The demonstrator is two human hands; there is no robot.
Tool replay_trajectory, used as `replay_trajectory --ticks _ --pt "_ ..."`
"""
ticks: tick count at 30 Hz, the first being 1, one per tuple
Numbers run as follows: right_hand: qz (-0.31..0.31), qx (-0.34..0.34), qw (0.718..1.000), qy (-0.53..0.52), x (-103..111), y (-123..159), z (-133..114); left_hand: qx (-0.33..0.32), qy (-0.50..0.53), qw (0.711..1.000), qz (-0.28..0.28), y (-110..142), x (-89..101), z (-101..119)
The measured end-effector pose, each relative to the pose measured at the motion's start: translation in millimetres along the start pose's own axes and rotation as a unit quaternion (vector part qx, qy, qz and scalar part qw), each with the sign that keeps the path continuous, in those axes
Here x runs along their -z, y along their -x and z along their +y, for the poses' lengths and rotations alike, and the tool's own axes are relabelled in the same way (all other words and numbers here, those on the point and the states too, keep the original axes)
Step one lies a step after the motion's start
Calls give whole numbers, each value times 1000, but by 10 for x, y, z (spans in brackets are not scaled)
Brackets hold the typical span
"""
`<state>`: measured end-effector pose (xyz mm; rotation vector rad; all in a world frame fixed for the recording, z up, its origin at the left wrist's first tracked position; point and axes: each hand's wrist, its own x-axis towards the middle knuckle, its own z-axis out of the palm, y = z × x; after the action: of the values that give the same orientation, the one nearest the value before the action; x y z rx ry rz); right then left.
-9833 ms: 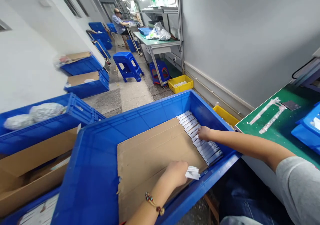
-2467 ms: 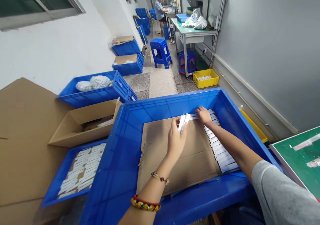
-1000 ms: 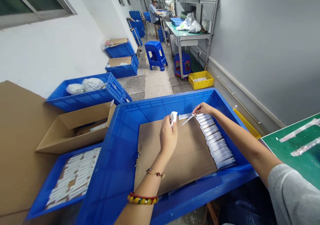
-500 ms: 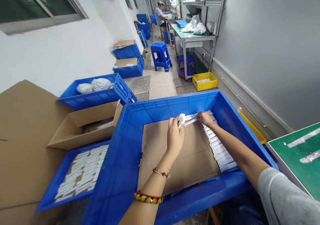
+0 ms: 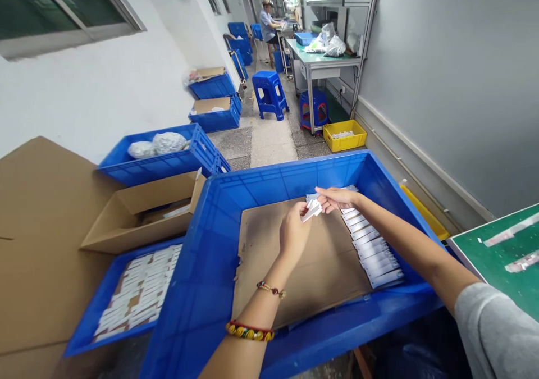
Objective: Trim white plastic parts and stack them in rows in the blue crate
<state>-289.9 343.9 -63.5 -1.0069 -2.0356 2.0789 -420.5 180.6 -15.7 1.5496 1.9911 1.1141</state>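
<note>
My left hand (image 5: 293,228) is closed around a small bundle of flat white strips (image 5: 312,210) above the sheet of cardboard (image 5: 295,272). At the far end of that bundle is my right hand (image 5: 337,199), its fingers stretched out and its thumb apart; whether the fingertips touch the strips I cannot tell. Below my right forearm, a row of overlapping white strips (image 5: 373,250) lies along the right side of the large blue bin (image 5: 286,183). More strips lie at the far edge of the cardboard, partly hidden by my hands.
To the left stand a shallow blue tray (image 5: 84,325) of white strips, an open cardboard box (image 5: 126,227) and a blue crate (image 5: 164,168) with wrapped bundles. A green tabletop (image 5: 516,261) borders the right. Beyond are a blue stool (image 5: 270,95), a yellow crate (image 5: 345,142) and a seated person (image 5: 267,22).
My right hand has left the strip it was placing at the far row and moved left to the bundle. My left hand has tilted the bundle toward it.
</note>
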Motion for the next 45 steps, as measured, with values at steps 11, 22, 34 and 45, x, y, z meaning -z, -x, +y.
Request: replay_trajectory --ticks 11,22,34,45 --pt "127 30 988 78 215 93 183 -58 -41 997 26 10 140 73" --pt "260 12 877 404 -81 -13 705 -58 -64 996 17 46 38 43" --pt "240 50 846 474 -42 -129 789 -7 -76 997 6 22 -37 -96" --pt "85 26 984 153 -184 -42 206 10 -181 976 -119 4 24 30"
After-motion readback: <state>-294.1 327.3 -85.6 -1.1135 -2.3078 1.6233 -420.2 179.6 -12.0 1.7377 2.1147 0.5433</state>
